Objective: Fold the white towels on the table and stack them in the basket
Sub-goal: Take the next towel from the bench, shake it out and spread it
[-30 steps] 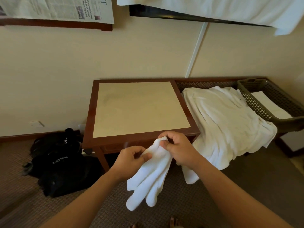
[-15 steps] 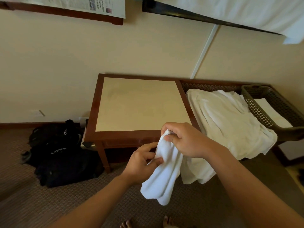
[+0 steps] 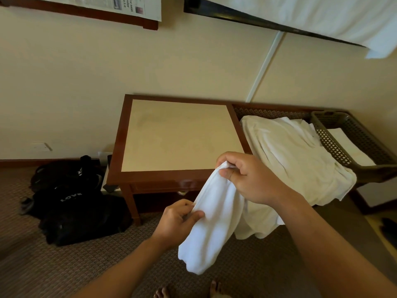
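We've got one small white towel (image 3: 211,224) in both hands, held in the air in front of the table (image 3: 178,134), over the carpet (image 3: 43,274). Right hand (image 3: 247,177) pinches the towel's top end, thumb and curled fingers (image 3: 225,159) closed on the bunched edge. Left hand (image 3: 176,222) sits lower and to the left, thumb and fingertips pinching the towel's left edge. The rest of the towel hangs down limp between the forearms, loosely doubled; lower end is below both hands.

Table has a dark wood frame and a pale top, standing against the wall. Just right of it is a lower bench (image 3: 270,111) with a woven surface. A pile of white towels (image 3: 290,164) is spread over the bench, unfolded, with its front edge draping down over the side behind the right wrist. At the far right of the bench is a brown lattice basket (image 3: 352,136), touching the pile. Inside it lies a flat folded white towel (image 3: 348,147).

On the floor left of the table: black bags (image 3: 71,201), one printed "LOVE". Newspaper (image 3: 120,5) hangs on the wall top left. White cloth (image 3: 322,16) hangs along the top right. Our toes (image 3: 161,293) show at the bottom edge.
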Motion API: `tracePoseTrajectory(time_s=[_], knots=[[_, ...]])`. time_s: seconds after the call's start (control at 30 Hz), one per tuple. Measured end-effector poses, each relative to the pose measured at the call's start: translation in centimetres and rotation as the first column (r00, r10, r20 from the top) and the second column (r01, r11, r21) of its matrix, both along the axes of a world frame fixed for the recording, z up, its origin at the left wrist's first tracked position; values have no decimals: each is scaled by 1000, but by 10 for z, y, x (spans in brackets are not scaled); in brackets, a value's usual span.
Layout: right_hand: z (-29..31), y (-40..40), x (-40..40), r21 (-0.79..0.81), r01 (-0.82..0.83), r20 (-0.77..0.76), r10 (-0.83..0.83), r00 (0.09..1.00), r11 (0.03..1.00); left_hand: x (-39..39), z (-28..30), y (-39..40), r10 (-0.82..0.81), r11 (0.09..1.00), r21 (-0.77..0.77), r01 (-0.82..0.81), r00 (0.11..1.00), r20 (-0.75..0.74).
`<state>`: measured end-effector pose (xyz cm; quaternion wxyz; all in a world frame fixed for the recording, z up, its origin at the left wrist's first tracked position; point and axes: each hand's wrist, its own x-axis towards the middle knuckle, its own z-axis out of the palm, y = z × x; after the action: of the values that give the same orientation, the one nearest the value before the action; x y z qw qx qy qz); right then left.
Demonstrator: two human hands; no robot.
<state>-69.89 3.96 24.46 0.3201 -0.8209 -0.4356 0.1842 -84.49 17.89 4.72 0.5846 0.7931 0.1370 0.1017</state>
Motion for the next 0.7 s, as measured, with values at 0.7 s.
tracePoseTrajectory(time_s=[0.7], knots=[[-47, 26, -14, -296, -136, 34, 153, 988, 945, 2, 58, 37, 96, 929, 333, -162, 974, 206]])
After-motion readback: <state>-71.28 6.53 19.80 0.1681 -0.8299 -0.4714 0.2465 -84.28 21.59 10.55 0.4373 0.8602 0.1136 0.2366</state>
